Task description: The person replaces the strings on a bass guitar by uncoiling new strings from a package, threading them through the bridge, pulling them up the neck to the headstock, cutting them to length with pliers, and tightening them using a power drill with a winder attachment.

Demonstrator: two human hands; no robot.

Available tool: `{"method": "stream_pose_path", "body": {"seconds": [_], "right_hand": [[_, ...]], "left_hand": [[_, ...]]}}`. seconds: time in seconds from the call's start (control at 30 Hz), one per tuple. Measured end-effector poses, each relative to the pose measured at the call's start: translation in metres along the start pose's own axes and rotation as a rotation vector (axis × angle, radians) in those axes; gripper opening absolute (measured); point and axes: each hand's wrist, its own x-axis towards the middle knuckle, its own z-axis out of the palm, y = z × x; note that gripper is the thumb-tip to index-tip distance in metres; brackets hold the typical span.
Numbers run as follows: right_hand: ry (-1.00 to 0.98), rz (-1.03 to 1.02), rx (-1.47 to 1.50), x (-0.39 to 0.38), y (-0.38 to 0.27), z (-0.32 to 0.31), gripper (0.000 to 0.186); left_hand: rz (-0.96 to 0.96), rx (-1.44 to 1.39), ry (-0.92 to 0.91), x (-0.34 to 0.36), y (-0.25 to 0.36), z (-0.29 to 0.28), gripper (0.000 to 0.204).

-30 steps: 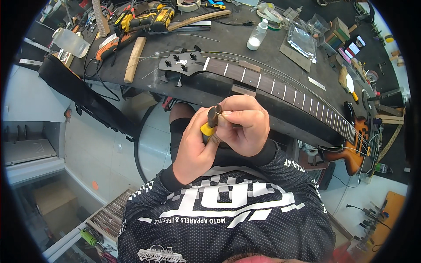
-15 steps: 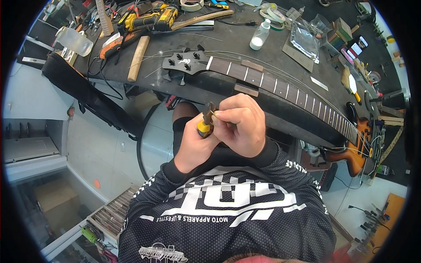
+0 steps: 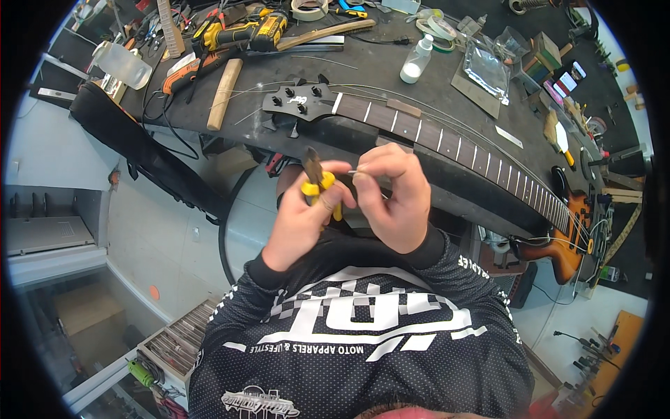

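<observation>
My left hand (image 3: 296,227) is closed round a pair of yellow-handled pliers (image 3: 313,170), their dark jaws pointing up and away from me. Between the thumb and forefinger of my right hand (image 3: 396,199) is a short, thin piece of metal (image 3: 353,172), too small to name. Its free end points left, close to the tip of my left forefinger. The plier jaws stand apart from the piece. Just beyond both hands lies an electric bass (image 3: 450,143), its black headstock (image 3: 296,101) at the left and its sunburst body (image 3: 569,244) at the right.
On the dark workbench (image 3: 328,59) lie a wooden stick (image 3: 225,94), a yellow cordless power tool (image 3: 241,35), a clear bottle (image 3: 417,59) and a plastic bag (image 3: 486,73). Small wooden blocks (image 3: 403,107) sit by the bass neck. A black padded bag (image 3: 139,150) leans at the left.
My hands have drawn apart a little. The pliers have moved left, off the fingers of my right hand, and their yellow handles show more. My right hand still pinches the small piece.
</observation>
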Motion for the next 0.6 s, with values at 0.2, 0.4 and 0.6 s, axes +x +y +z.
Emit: {"method": "stream_pose_path", "body": {"seconds": [0.2, 0.4, 0.6], "right_hand": [[0.118, 0.442, 0.343, 0.003, -0.004, -0.005, 0.01], [0.146, 0.535, 0.386, 0.001, -0.001, -0.008, 0.01], [0.113, 0.59, 0.395, -0.002, 0.0, -0.012, 0.01]], "left_hand": [[0.254, 0.142, 0.107, 0.047, 0.057, -0.049, 0.044], [0.266, 0.264, -0.119, 0.129, 0.109, -0.071, 0.047], [0.103, 0.56, -0.187, 0.223, 0.118, -0.06, 0.045]]}}
